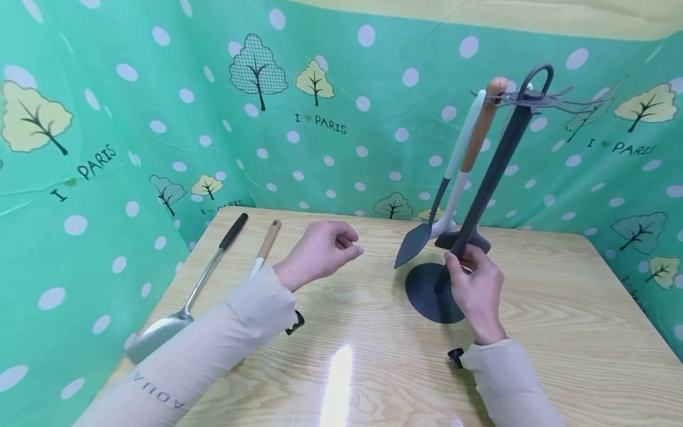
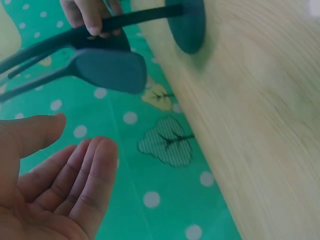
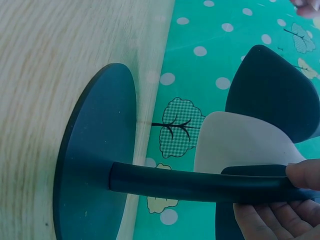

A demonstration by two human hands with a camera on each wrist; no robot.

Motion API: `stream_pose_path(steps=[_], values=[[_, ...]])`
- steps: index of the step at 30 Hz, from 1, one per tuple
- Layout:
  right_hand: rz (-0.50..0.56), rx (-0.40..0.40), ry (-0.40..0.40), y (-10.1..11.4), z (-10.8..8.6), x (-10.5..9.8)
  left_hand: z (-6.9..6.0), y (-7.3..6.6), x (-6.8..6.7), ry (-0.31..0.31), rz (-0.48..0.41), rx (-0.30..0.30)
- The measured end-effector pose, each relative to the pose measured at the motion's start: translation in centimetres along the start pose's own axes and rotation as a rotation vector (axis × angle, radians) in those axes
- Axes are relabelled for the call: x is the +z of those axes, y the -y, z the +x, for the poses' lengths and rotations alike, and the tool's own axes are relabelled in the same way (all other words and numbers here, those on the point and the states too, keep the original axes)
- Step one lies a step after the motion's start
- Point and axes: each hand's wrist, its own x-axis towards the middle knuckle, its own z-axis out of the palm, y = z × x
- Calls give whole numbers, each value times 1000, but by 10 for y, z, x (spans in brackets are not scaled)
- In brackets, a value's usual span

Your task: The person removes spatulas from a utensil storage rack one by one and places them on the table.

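A dark utensil stand [image 1: 491,175] with a round base and a ring of hooks stands on the table, its pole leaning in the head view. My right hand [image 1: 478,284] grips the lower pole, thumb on one side and fingers on the other. From the hooks hang a mint-handled turner [image 1: 413,244] with a dark blade, a white utensil with a wooden handle [image 1: 482,130], and another dark-headed utensil [image 1: 480,242], partly behind the pole. My left hand [image 1: 322,252] is in the air left of the stand, fingers loosely bent, holding nothing.
At the left of the wooden table [image 1: 368,320] lies a metal turner [image 1: 162,333] with a black grip. Beside it is a utensil with a wooden handle [image 1: 270,238], mostly hidden under my left sleeve. A green patterned cloth [image 1: 341,118] hangs behind the table.
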Motion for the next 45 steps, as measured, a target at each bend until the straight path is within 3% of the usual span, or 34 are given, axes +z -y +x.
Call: stream_pose_path(steps=[9, 27, 39, 45], values=[[19, 4, 11, 0, 0, 1, 16, -26, 16, -40, -106, 90], [13, 9, 13, 0, 0, 0, 54, -62, 47, -195, -175, 226], [18, 5, 15, 0, -1, 0, 69, -72, 62, -275, -135, 258], [29, -3, 6, 0, 0, 0, 73, -75, 66, -274, -177, 255]])
